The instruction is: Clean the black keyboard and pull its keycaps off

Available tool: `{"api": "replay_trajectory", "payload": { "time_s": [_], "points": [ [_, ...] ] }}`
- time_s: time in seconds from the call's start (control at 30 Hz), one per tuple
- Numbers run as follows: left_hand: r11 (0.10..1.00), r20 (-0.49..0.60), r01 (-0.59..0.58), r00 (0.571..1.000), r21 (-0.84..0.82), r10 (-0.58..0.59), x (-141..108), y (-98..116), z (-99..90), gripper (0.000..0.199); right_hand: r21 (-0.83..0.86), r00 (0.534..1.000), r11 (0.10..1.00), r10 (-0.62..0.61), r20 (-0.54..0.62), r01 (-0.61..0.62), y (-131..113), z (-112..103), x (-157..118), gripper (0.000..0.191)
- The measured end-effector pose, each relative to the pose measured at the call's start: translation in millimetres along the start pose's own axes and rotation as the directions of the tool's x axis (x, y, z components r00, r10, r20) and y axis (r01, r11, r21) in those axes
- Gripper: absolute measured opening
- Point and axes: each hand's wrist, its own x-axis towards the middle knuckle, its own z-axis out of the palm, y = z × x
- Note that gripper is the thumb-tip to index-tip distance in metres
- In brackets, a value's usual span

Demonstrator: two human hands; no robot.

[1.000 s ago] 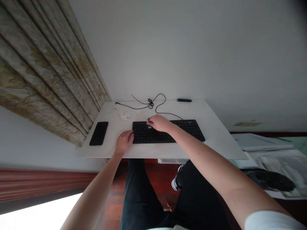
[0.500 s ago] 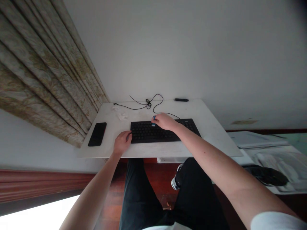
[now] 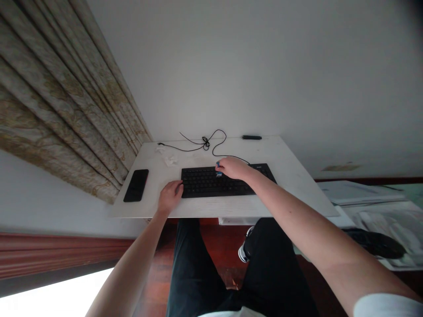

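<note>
A black keyboard (image 3: 205, 187) lies across the white desk in front of me. At its left end, my left hand (image 3: 169, 196) grips the edge, thumb and fingers against the side. My right hand (image 3: 232, 167) is over the upper middle keys, fingers pinched on a small blue brush (image 3: 218, 174). The brush's pale end points down at the keys; whether it touches them is hard to make out. My right hand and forearm hide part of the keyboard's right half.
A black phone (image 3: 136, 185) lies on the desk's left side. Crumpled tissue (image 3: 171, 160) sits behind the keyboard, near its bundled cable (image 3: 205, 143). A dark slim object (image 3: 251, 137) lies by the wall. Patterned curtains (image 3: 72, 88) hang at left; a cluttered low surface (image 3: 373, 215) stands at right.
My right hand has moved a little to the right along the keys with the brush. My left hand keeps its place on the keyboard's edge. The whole view has shifted slightly.
</note>
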Motion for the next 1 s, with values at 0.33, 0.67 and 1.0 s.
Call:
{"api": "replay_trajectory", "payload": {
  "time_s": [0.33,0.67,1.0],
  "points": [
    [1.000,0.012,-0.001,1.000,-0.008,0.001,1,1,-2.3,0.031,0.016,1.000,1.000,-0.024,0.008,0.024,-1,13,0,0.027],
    [1.000,0.017,0.007,1.000,-0.015,-0.007,1,1,-2.4,0.032,0.195,0.996,0.978,-0.062,-0.058,0.073,2,5,-6,0.026],
    [0.999,0.010,0.007,1.000,-0.032,-0.007,0,-2,-0.5,0.033,0.001,0.994,0.997,0.076,0.083,-0.076,31,-12,-18,0.028]
  ]
}}
